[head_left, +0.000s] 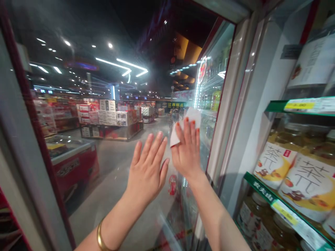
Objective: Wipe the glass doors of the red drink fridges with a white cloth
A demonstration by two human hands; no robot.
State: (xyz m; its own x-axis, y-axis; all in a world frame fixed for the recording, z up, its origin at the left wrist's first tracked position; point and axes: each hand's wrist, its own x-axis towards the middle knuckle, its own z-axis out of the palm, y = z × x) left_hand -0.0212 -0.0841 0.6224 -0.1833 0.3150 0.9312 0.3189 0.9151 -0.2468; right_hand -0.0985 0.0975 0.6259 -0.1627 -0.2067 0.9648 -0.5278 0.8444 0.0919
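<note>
My right hand (186,158) lies flat against a glass door (227,87), with a white tissue (194,116) under its fingers. The tissue's upper edge and left corner stick out past the fingertips. To its left, my left hand (148,172) is stretched out flat with straight fingers, holding nothing; I cannot tell whether its palm touches the glass. A gold bangle (99,235) sits on my left wrist.
At the right, shelves with green price rails (261,188) hold bottles in white-and-yellow tea packs (309,184). Through the glass appear a red chest freezer (75,167), stacked cartons (110,116) and a shop aisle. The door's left frame (28,139) slants down the left side.
</note>
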